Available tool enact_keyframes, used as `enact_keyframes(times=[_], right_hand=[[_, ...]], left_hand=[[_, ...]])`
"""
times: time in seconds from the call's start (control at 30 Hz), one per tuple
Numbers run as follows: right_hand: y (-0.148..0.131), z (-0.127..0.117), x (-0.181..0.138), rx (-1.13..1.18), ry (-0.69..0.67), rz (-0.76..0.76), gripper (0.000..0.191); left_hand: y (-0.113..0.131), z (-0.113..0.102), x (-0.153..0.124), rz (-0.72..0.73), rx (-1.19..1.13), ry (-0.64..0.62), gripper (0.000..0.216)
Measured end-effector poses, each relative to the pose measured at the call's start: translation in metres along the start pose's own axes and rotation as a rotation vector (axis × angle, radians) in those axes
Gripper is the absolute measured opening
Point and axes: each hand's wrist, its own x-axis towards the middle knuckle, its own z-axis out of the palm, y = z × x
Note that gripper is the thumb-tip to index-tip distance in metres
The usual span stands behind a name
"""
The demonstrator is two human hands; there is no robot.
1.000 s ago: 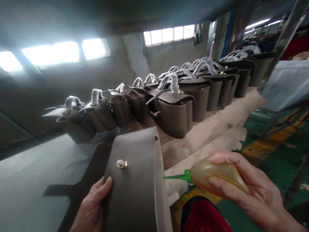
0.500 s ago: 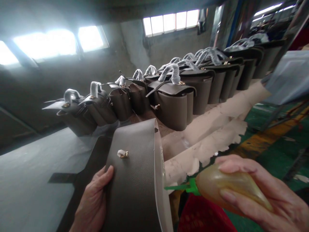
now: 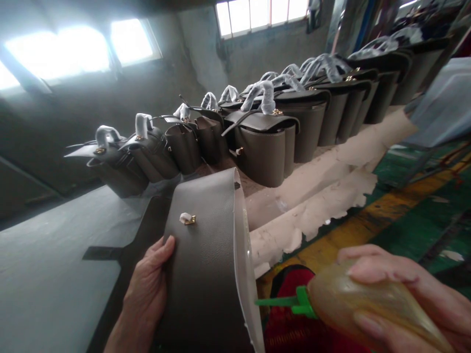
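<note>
My left hand (image 3: pixel 147 294) grips the left side of a curved taupe leather bag panel (image 3: pixel 206 255) that bears a small gold clasp (image 3: pixel 187 219) wrapped in white. Along the panel's right side runs a pale edge (image 3: pixel 245 264). My right hand (image 3: pixel 401 299) squeezes a soft amber glue bottle (image 3: pixel 360 304). The bottle's green nozzle (image 3: pixel 279 302) points left, and its tip touches the pale edge low down.
A row of several finished taupe handbags (image 3: pixel 265 147) with paper-wrapped handles stands along the back of the long workbench (image 3: pixel 47 255). Torn pale covering (image 3: pixel 324 196) hangs off the bench's front edge. A red bin (image 3: pixel 290 333) sits below, on a green and yellow floor (image 3: pixel 405 220).
My right hand has slid the glue bottle's nozzle down along the panel's pale edge, toward me. The view has tilted downward slightly. My left hand keeps its grip.
</note>
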Motion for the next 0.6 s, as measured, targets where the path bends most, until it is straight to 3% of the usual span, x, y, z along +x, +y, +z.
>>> enact_keyframes(times=[0.13, 0.4, 0.6], right_hand=[[0.001, -0.005, 0.001, 0.040, -0.061, -0.150, 0.019], [0.002, -0.006, -0.001, 0.091, -0.100, -0.153, 0.019], [-0.013, -0.009, -0.021, 0.130, -0.072, 0.045, 0.017]], left_hand=[[0.000, 0.001, -0.001, 0.009, 0.027, -0.001, 0.013], [0.001, 0.003, -0.002, 0.017, 0.043, 0.005, 0.018], [0.002, 0.003, -0.001, 0.020, 0.014, 0.033, 0.018]])
